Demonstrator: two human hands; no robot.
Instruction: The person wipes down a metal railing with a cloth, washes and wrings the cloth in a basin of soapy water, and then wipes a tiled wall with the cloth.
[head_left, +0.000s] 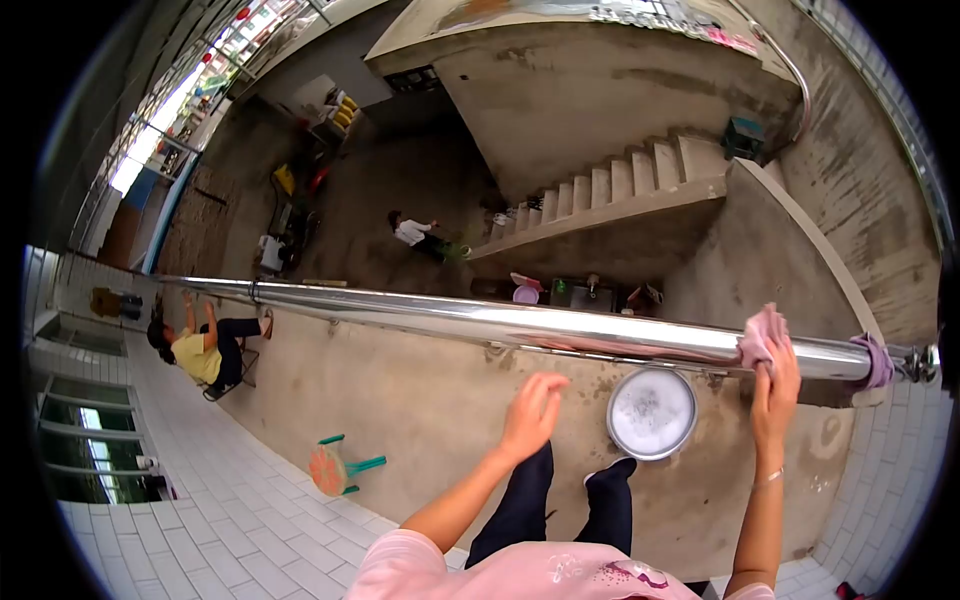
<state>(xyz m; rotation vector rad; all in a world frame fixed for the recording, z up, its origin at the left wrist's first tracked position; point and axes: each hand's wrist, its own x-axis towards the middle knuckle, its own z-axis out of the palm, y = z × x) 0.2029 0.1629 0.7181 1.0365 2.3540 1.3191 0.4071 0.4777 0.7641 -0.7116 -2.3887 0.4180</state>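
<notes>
My right hand [775,390] is closed on a pink cloth [764,335], which it presses against the shiny metal railing [560,325] near its right end. Nothing is in my left hand [535,412]; its fingers are loosely bent and apart, in the air just below the railing. A round metal basin [652,412] of foamy water sits on the floor between my two hands, by my feet. Farther right, a purple cloth [876,361] is wrapped around the railing.
A stool [330,470] with green legs stands on the concrete floor to the left. Beyond it a person in yellow [197,357] sits by the railing. Below the railing lies a courtyard with concrete stairs [620,185] and another person in white [411,232]. A tiled wall [190,530] runs behind me.
</notes>
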